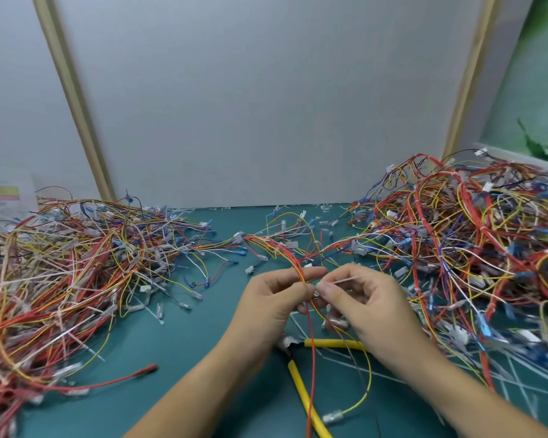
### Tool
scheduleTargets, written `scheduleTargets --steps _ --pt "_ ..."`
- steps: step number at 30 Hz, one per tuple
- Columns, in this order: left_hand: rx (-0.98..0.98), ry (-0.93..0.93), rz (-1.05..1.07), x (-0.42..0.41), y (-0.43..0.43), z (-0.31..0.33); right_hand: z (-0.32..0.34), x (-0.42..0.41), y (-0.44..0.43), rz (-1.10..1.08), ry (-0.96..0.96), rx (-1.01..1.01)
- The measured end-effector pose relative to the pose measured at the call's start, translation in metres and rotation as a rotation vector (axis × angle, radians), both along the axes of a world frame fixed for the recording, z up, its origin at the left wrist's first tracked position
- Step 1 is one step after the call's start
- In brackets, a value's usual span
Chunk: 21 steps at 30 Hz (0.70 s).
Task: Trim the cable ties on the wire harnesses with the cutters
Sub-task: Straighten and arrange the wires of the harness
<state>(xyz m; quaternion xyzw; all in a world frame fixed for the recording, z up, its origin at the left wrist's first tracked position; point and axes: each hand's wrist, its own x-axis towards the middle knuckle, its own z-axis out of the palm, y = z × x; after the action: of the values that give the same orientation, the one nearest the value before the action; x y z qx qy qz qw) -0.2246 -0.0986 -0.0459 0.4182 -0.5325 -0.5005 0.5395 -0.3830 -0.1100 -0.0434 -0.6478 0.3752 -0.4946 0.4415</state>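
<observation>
1. The left hand [272,298] pinches the harness [298,267] between thumb and fingers, at the middle of the mat [203,343].
2. The right hand [370,301] pinches the tail of the tie [339,280] between thumb and forefinger. The tail's long axis runs from 9 toward 2 o'clock, starting where the two hands meet.
3. The cutters [298,380] lie flat on the mat at 6 o'clock from the hands, handles spread, head toward 11 o'clock. One yellow handle points to 3 o'clock, just below the right wrist, so the right hand looks nearer for the pick-up.
4. Judgement: neither hand is free; the right one must let go of the tail before it can take the cutters.
5. In the way: a red and a yellow wire of the harness hang across the handles and may snag.
6. Around: a left pile [60,263] at 9 o'clock, a right pile [472,248] at 2 o'clock, and offcuts [519,380] at 4 o'clock.
</observation>
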Motion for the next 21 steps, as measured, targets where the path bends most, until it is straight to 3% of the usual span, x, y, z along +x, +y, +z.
scheduleTargets --steps 21 --pt "0.001 -0.052 0.001 0.008 -0.0035 0.0007 0.0007 0.0037 0.0028 0.041 -0.115 0.042"
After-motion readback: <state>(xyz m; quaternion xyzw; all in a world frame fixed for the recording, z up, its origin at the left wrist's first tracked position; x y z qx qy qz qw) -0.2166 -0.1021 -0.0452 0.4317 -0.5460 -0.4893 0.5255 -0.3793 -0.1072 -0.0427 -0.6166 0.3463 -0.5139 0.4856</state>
